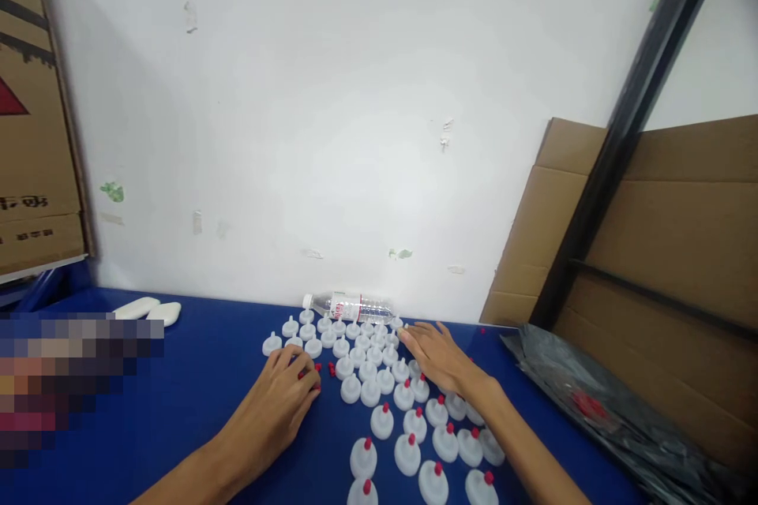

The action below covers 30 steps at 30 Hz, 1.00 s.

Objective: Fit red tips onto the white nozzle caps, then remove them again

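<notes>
Many white round caps with thin upright spouts [350, 388] stand in a cluster on the blue table. Nearer to me, several white caps [407, 454] have small red tips [412, 439] on their spouts. My left hand [278, 398] rests at the cluster's left edge, its fingers curled down over small loose red tips [332, 369]. Red shows between those fingers, but their undersides are hidden. At the right side of the cluster, my right hand [438, 359] reaches over the caps with fingers stretched, its thumb close to a rear spout. Its forearm covers some caps.
A clear plastic bottle [361, 308] lies behind the caps against the white wall. Two white oval objects [164, 314] lie at the left, beside a blurred patch. Dark plastic sheeting [568, 379] and cardboard [675, 292] line the right; a cardboard box [41, 134] stands far left.
</notes>
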Motion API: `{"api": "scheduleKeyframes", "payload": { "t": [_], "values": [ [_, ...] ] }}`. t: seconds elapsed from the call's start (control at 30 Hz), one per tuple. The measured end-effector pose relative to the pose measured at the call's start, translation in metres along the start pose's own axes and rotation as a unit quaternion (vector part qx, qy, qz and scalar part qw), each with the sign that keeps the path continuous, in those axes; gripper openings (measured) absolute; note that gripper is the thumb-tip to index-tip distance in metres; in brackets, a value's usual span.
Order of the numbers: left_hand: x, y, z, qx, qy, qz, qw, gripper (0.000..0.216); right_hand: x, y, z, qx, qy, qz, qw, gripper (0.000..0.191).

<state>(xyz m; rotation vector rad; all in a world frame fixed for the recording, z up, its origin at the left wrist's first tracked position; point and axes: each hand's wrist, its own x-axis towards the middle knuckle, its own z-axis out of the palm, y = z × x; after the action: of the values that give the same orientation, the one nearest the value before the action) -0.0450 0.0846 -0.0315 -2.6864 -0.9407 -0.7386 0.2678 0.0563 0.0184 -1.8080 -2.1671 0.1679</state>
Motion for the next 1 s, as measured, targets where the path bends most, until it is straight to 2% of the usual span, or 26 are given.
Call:
{"api": "scheduleKeyframes", "payload": {
  "t": [0.1, 0.2, 0.33, 0.43, 0.5, 0.67, 1.0],
  "values": [
    [0.0, -0.001, 0.001, -0.009, 0.025, 0.004, 1.0, 0.02, -0.002, -0.01, -0.013, 0.009, 0.069, -0.035, 0.997, 0.056],
    [0.004, -0.001, -0.003, -0.037, 0.036, -0.005, 0.999, 0.019, -0.008, -0.028, -0.026, 0.049, 0.162, -0.062, 0.984, 0.044],
    [0.01, 0.005, -0.016, -0.09, 0.036, -0.05, 0.994, 0.013, -0.017, -0.064, -0.022, 0.075, 0.233, -0.102, 0.964, 0.026],
    [0.011, 0.012, -0.026, -0.14, 0.04, -0.088, 0.985, 0.01, -0.026, -0.086, -0.006, 0.026, 0.185, -0.182, 0.965, 0.02],
    [0.01, 0.015, -0.032, -0.172, 0.054, -0.095, 0.979, 0.01, -0.032, -0.093, 0.002, 0.02, 0.157, -0.211, 0.965, 0.019],
    [0.011, 0.021, -0.038, -0.232, 0.086, -0.101, 0.964, 0.01, -0.035, -0.091, 0.014, 0.048, 0.171, -0.204, 0.963, 0.037],
    [0.009, 0.031, -0.037, -0.303, 0.093, -0.125, 0.94, 0.017, -0.033, -0.091, 0.029, 0.03, 0.154, -0.2, 0.967, 0.025]
  ]
}}
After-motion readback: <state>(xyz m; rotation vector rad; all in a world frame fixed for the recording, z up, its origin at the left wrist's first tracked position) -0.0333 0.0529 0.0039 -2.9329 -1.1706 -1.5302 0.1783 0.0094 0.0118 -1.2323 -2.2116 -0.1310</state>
